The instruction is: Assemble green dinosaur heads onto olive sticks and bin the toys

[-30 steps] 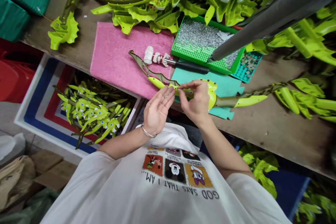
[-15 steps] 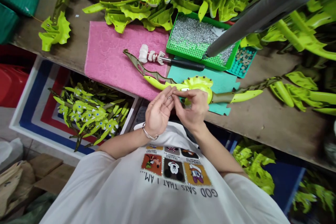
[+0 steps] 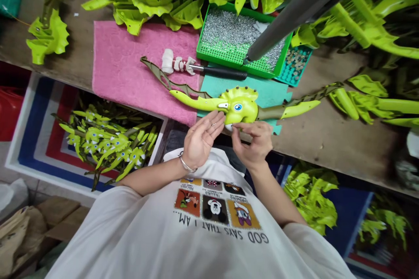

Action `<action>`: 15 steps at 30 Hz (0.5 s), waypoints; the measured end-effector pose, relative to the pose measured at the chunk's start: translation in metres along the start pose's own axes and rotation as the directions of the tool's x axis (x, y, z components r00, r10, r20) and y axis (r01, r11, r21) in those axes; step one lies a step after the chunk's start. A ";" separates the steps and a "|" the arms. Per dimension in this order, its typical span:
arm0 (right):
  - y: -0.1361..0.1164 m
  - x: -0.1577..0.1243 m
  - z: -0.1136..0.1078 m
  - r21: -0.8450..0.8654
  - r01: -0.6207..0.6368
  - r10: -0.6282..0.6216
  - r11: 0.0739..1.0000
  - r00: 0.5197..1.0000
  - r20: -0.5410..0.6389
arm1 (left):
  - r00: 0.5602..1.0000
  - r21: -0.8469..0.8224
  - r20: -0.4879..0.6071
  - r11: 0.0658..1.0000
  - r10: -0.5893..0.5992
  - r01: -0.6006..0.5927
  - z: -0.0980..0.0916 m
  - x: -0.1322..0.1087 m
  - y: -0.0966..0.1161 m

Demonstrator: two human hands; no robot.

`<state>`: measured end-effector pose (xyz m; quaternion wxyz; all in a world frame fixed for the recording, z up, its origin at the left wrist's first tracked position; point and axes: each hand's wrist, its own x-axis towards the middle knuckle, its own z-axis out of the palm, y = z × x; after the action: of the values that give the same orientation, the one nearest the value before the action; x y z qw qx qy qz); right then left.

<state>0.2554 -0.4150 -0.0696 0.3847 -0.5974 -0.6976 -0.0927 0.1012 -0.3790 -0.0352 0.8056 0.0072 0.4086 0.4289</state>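
Observation:
A lime-green toy dinosaur head (image 3: 238, 107) with a blue eye lies on a teal foam mat (image 3: 258, 98), joined to long olive-and-green body pieces on either side. My left hand (image 3: 200, 139), with a ring and a bangle, is open, palm up, its fingertips at the head's lower edge. My right hand (image 3: 253, 142) pinches a small white piece (image 3: 228, 127) under the jaw. A black-handled tool (image 3: 218, 73) with white and red pieces on its tip lies beyond the head on a pink towel (image 3: 131, 69).
A green perforated tray (image 3: 229, 54) of small silver pins sits on the wooden bench (image 3: 327, 130). Heaps of green toy parts lie behind it. A grey pipe (image 3: 294, 13) crosses overhead at upper right. A striped box (image 3: 39, 139) of finished green toys stands below left.
The dinosaur head has rolled so its blue eye now faces up. My hands have drawn back towards me, below the head, and the whole view has shifted slightly left.

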 end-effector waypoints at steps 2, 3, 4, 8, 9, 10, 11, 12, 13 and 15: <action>-0.001 0.002 0.000 -0.015 0.047 -0.048 0.999 0.999 -0.013 | 1.000 -0.008 -0.009 1.000 -0.007 0.007 0.001 0.001 0.000; -0.003 0.004 0.000 -0.020 0.061 -0.061 0.998 0.998 -0.020 | 1.000 -0.014 -0.013 1.000 -0.009 0.009 0.002 0.001 0.001; -0.005 0.006 0.000 -0.020 0.067 -0.068 0.998 0.997 -0.026 | 1.000 -0.020 -0.017 1.000 -0.011 0.011 0.003 0.001 0.001; -0.018 0.016 0.003 0.084 0.034 -0.032 0.996 0.999 -0.025 | 1.000 -0.017 -0.029 1.000 -0.012 0.012 0.006 -0.001 0.003; -0.022 0.018 0.006 0.113 0.019 -0.018 0.993 1.000 -0.010 | 1.000 -0.012 -0.027 1.000 -0.001 0.000 0.006 -0.002 0.003; -0.025 0.021 0.009 0.133 0.003 -0.005 0.991 1.000 0.009 | 1.000 -0.007 -0.025 1.000 0.017 -0.017 0.005 -0.003 0.004; -0.029 0.023 0.012 0.142 -0.013 0.009 0.990 1.000 0.029 | 0.999 -0.003 -0.024 0.999 0.038 -0.038 0.005 -0.004 0.005; -0.033 0.025 0.016 0.143 -0.028 0.022 0.989 0.999 0.046 | 0.998 -0.002 -0.022 0.998 0.059 -0.059 0.004 -0.005 0.006; -0.036 0.027 0.020 0.142 -0.038 0.031 0.989 0.998 0.055 | 0.997 -0.001 -0.021 0.997 0.076 -0.076 0.003 -0.005 0.007; -0.041 0.030 0.028 0.147 -0.053 0.044 0.988 0.997 0.062 | 0.994 -0.002 -0.029 0.995 0.102 -0.102 0.001 -0.006 0.011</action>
<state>0.2069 -0.3869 -0.0557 0.4095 -0.5863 -0.6988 -0.0134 0.0921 -0.3758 -0.0267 0.7768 0.0207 0.4184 0.4702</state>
